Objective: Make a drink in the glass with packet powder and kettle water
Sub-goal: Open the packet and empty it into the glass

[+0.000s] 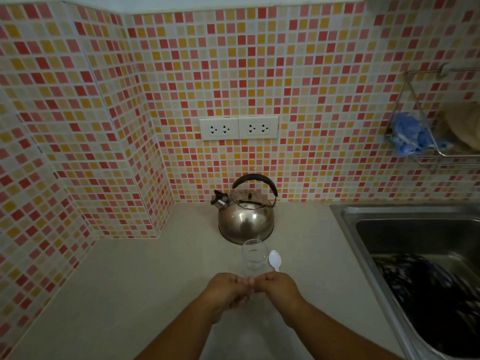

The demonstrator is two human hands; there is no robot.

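An empty clear glass [254, 255] stands upright on the pale counter [145, 287], just in front of a steel kettle [246, 219] with a black handle and its spout pointing left. A white plastic spoon [274, 259] lies right beside the glass. My left hand [228, 289] and my right hand [279, 284] are pressed together fingertip to fingertip, just short of the glass, with the fingers curled downward. Whatever may sit between the fingertips is hidden, and no powder packet is visible.
A steel sink [345, 219] fills the right side, with dark patterned cloth [426, 289] in its basin. A wire rack [436, 154] with a blue scrubber hangs on the tiled wall above it. Two double sockets [238, 128] sit above the kettle. The tiled wall juts forward on the left.
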